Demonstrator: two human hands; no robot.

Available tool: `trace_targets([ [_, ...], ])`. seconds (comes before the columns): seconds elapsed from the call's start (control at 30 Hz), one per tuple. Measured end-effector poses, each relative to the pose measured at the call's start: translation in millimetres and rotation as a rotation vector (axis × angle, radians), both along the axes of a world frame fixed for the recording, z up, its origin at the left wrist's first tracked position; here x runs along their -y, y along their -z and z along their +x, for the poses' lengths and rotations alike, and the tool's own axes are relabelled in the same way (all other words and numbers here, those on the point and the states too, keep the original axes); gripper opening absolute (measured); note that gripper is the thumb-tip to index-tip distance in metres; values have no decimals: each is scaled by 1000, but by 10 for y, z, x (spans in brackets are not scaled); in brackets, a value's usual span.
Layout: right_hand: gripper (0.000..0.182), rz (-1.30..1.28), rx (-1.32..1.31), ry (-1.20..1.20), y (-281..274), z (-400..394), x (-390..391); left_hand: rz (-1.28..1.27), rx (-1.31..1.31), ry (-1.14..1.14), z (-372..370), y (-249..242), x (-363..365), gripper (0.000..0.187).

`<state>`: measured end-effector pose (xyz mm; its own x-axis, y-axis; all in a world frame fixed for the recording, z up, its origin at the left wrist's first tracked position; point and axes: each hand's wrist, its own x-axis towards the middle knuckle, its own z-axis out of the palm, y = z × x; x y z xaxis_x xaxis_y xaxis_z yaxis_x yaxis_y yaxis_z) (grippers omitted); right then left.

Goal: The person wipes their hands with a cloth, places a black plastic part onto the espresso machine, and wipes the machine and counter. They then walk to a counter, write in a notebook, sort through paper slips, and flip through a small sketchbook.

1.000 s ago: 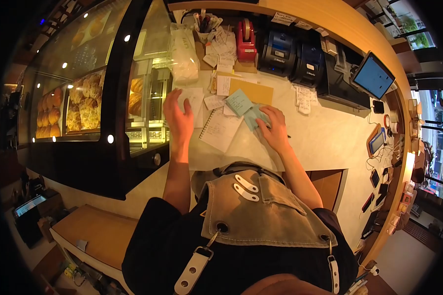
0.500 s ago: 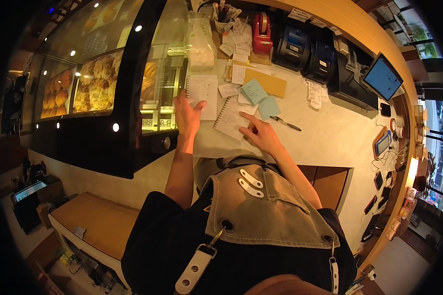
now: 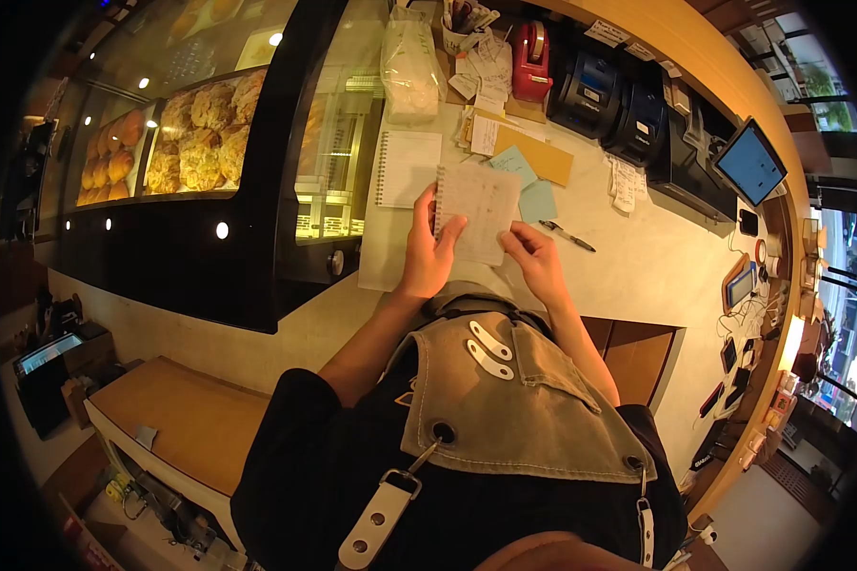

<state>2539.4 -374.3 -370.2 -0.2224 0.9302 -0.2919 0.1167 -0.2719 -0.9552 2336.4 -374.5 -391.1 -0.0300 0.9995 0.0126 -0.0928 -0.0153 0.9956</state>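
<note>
A small spiral notebook [image 3: 476, 209] with faint writing on its page is held up over the counter [image 3: 619, 276]. My left hand [image 3: 430, 249] grips it along the spiral side, thumb on the page. At the lower right corner, my right hand [image 3: 533, 259] pinches the notebook between thumb and fingers. A second spiral notebook [image 3: 408, 169] lies flat to the left, apart from both hands. Blue sticky notes [image 3: 538, 201] show behind the held notebook, which partly covers them. Right of these rests a black pen [image 3: 568, 236].
A glass pastry case [image 3: 221, 228] stands at the left. Along the back are a plastic-wrapped pack [image 3: 412, 71], a red tape dispenser [image 3: 532, 62], black printers [image 3: 586, 92] and loose receipts [image 3: 625, 183]. A tablet screen [image 3: 750, 162] and phones with cables line the right side.
Both hands have taken hold of the right-hand notebook and lifted it off the counter. My left hand has moved right, away from the other notebook. The view has shifted slightly.
</note>
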Motion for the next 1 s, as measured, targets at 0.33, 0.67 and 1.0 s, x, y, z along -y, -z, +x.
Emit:
trace_targets([
  [0.33, 37, -163, -422, 13, 108, -101, -162, -435, 369, 347, 69, -273, -207, 85],
  [0.67, 23, -264, -815, 59, 242, -103, -190, -522, 1076, 424, -49, -82, -274, 68],
  [1.0, 18, -276, -892, 57, 248, -94, -168, -489, 1229, 488, -51, -42, -281, 75],
])
